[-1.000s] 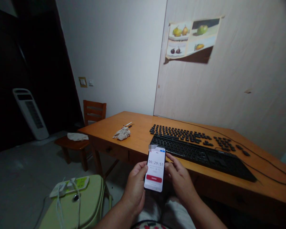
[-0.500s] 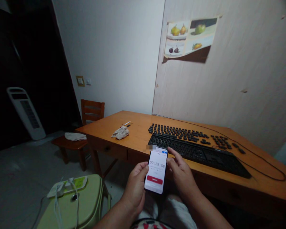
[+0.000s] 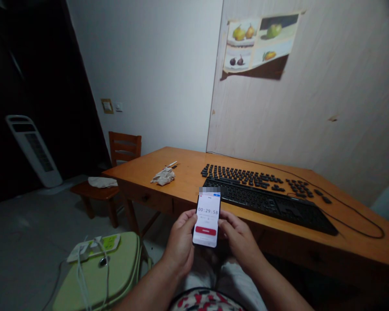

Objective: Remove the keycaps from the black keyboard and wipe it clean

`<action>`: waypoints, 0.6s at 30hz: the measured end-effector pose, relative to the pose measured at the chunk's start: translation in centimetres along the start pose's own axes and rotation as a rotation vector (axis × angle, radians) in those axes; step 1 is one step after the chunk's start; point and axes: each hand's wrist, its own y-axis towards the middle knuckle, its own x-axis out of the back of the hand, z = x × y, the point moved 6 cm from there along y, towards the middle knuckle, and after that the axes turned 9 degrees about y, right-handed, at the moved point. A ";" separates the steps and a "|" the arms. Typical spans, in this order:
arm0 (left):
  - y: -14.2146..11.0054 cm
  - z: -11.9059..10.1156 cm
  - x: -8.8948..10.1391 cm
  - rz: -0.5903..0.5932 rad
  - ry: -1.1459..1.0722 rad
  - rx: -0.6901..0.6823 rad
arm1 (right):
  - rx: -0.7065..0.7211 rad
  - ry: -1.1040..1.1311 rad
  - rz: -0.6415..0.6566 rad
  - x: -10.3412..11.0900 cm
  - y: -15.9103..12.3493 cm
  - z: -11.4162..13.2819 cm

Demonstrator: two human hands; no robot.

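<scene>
A smartphone is held upright above my lap, its lit screen showing "00:29:58" over a red button. My left hand grips its left edge, thumb along the side. On the right edge, my right hand closes with its thumb near the screen and fingers behind. Just past the phone lies a black keyboard with its keycaps off. Loose black keycaps are laid out in rows behind it. To the left on the desk sits a crumpled cloth or tissue, beside a thin white tool.
The wooden desk stands against the wall, with a black cable looping over its right side. At lower left, a green case carries a power strip. A wooden chair and a white tower fan stand farther left.
The phone has shifted slightly left and up in view, and both hands with it. My right fingers have moved from the phone's upper right edge down to its side. The timer reading is unchanged.
</scene>
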 end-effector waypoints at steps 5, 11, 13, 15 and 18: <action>0.1 -0.3 -0.1 -0.009 -0.004 -0.022 | -0.003 -0.022 0.025 -1.1 -0.7 -0.2; 0.2 -0.4 -0.1 0.004 -0.005 -0.033 | -0.011 -0.001 0.059 -1.7 -0.9 -0.6; 0.3 -0.4 0.0 0.006 -0.010 -0.034 | -0.020 -0.012 0.059 -1.6 -0.9 -0.8; 0.4 -0.3 0.1 0.002 -0.009 -0.033 | -0.030 -0.019 0.061 -1.4 -0.9 -1.1; 0.5 -0.3 0.3 -0.017 -0.004 -0.043 | -0.051 -0.032 0.067 -1.2 -1.1 -1.4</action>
